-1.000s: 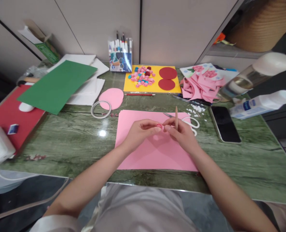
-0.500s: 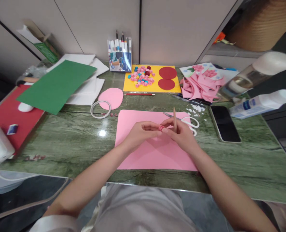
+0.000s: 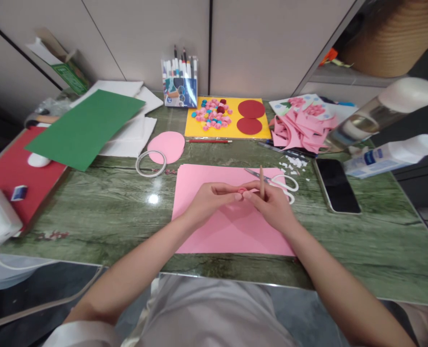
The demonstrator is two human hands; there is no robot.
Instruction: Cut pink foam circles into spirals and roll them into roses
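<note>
Between the fingertips of both hands is a small rolled pink paper flower [image 3: 242,191]. My left hand [image 3: 214,198] pinches it from the left. My right hand [image 3: 269,198] pinches its other side and also keeps a thin wooden stick [image 3: 262,179] upright among its fingers. Both hands are over a stack of pink paper [image 3: 231,229]. Scissors with white handles [image 3: 284,182] lie on the paper's right edge, partly behind my right hand. Further back, a yellow sheet [image 3: 231,132] bears many small rolled paper pieces [image 3: 212,115] and two dark red circles [image 3: 250,126].
Pink paper scraps [image 3: 302,127] and white bits [image 3: 293,163] lie at the right, near a phone [image 3: 337,185] and a white bottle [image 3: 390,155]. To the left are a tape roll [image 3: 137,166], a pink paper circle [image 3: 172,144] and a green sheet [image 3: 87,127]. A pen pack [image 3: 180,91] stands behind.
The fingertips have shifted slightly around the pink paper flower, and more of its rolled top now shows. Everything else on the table stays where it was.
</note>
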